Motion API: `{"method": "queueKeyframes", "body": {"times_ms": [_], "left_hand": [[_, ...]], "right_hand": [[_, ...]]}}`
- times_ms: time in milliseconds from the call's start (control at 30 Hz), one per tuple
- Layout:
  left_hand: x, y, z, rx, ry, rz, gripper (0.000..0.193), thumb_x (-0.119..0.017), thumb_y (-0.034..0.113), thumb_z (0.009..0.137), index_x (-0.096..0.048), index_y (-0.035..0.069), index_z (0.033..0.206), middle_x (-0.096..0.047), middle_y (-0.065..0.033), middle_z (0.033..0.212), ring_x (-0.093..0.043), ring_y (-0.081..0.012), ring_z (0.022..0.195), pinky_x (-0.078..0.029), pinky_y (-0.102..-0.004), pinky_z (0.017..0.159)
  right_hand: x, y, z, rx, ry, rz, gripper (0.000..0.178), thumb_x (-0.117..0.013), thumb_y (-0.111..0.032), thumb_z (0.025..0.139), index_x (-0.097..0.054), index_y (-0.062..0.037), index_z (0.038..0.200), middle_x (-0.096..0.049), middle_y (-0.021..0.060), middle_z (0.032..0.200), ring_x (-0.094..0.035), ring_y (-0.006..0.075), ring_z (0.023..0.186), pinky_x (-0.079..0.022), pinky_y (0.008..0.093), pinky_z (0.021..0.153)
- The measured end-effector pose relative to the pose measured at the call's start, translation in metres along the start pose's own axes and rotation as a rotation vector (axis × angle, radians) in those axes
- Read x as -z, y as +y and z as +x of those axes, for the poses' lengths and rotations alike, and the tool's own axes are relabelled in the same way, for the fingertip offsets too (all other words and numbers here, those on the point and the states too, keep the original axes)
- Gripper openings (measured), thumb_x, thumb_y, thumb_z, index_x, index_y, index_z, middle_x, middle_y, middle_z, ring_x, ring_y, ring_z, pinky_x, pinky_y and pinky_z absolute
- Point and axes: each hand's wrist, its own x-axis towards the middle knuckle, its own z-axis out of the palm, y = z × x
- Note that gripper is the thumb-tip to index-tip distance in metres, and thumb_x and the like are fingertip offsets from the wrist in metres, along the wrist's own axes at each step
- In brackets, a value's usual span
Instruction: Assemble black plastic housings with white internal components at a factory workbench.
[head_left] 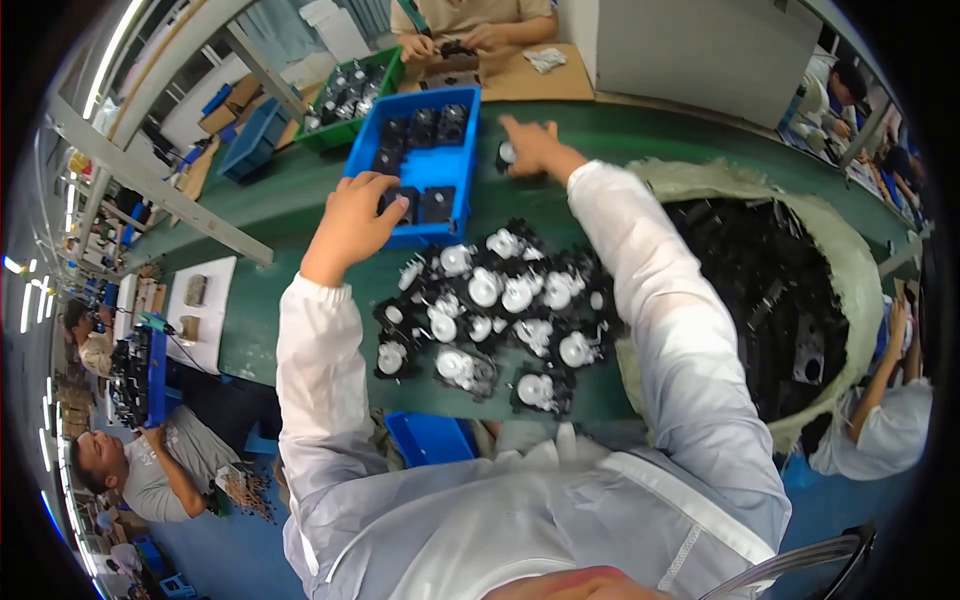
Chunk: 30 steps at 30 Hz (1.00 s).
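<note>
My left hand [355, 222] reaches over the near left corner of a blue bin [462, 205]. Its thumb and fingers close around a boxy black part [404, 200] inside. More black parts [423, 127] lie in the bin. To the bin's right, my right hand [535, 147] is slightly blurred, its fingers on a small black part with a white wheel [506, 155]; the grip is partly hidden. Between my forearms, several black assemblies with white wheels [485, 288] spread over the green table [270, 330].
A large sack [848, 270] of black pieces stands right of my right arm. Beyond the blue bin sits a green crate [390, 75] of parts. Across the table a person's hands [485, 38] work over cardboard [560, 85]. A metal post [170, 180] slants at left.
</note>
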Motion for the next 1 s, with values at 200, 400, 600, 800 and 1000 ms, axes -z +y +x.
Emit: {"method": "queueKeyframes", "body": {"times_ms": [200, 400, 600, 800, 1000], "left_hand": [[-0.031, 0.113, -0.093, -0.007, 0.161, -0.673, 0.050, -0.066, 0.020, 0.088, -0.053, -0.004, 0.130, -0.062, -0.0188, 0.123, -0.060, -0.0326, 0.107, -0.047, -0.0367, 0.094], [-0.089, 0.205, -0.115, -0.145, 0.187, -1.578, 0.065, -0.062, 0.015, 0.091, -0.031, -0.001, 0.147, -0.053, -0.0226, 0.133, -0.060, -0.0280, 0.106, -0.047, -0.0345, 0.092], [-0.112, 0.238, -0.111, -0.232, 0.250, -1.868, 0.061, -0.058, 0.014, 0.092, -0.032, -0.002, 0.145, -0.056, -0.0211, 0.127, -0.059, -0.0241, 0.104, -0.046, -0.0296, 0.090], [-0.122, 0.231, -0.101, -0.182, 0.276, -1.947, 0.043, -0.049, 0.019, 0.097, -0.043, -0.003, 0.134, -0.060, -0.0195, 0.121, -0.061, -0.0267, 0.111, -0.046, -0.0337, 0.096], [-0.126, 0.225, -0.105, -0.045, 0.318, -1.925, 0.042, -0.047, 0.020, 0.097, -0.045, -0.002, 0.133, -0.060, -0.0191, 0.122, -0.061, -0.0260, 0.111, -0.046, -0.0339, 0.096]], "right_hand": [[0.114, -0.008, -0.144, 0.092, -0.024, 0.905, 0.093, -0.081, -0.017, 0.069, -0.031, -0.0143, 0.148, -0.063, 0.0153, 0.106, -0.059, 0.0230, 0.096, -0.045, 0.0315, 0.082], [0.150, -0.058, -0.306, 0.195, -0.036, 0.847, 0.085, -0.079, -0.010, 0.073, -0.035, -0.0127, 0.146, -0.061, 0.0129, 0.104, -0.057, 0.0204, 0.095, -0.046, 0.0292, 0.081], [0.149, -0.048, -0.335, -0.037, -0.001, 0.891, 0.075, -0.077, -0.011, 0.076, -0.041, -0.0115, 0.142, -0.061, 0.0117, 0.107, -0.057, 0.0192, 0.095, -0.047, 0.0303, 0.081], [0.142, 0.000, -0.326, -0.058, -0.119, 0.534, 0.066, -0.077, -0.023, 0.079, -0.049, -0.0049, 0.136, -0.065, 0.0151, 0.106, -0.064, 0.0252, 0.093, -0.051, 0.0339, 0.083], [0.057, 0.030, -0.299, -0.347, -0.197, -0.145, 0.062, -0.074, -0.032, 0.079, -0.054, -0.0025, 0.130, -0.069, 0.0193, 0.104, -0.067, 0.0358, 0.092, -0.054, 0.0400, 0.081]]}}
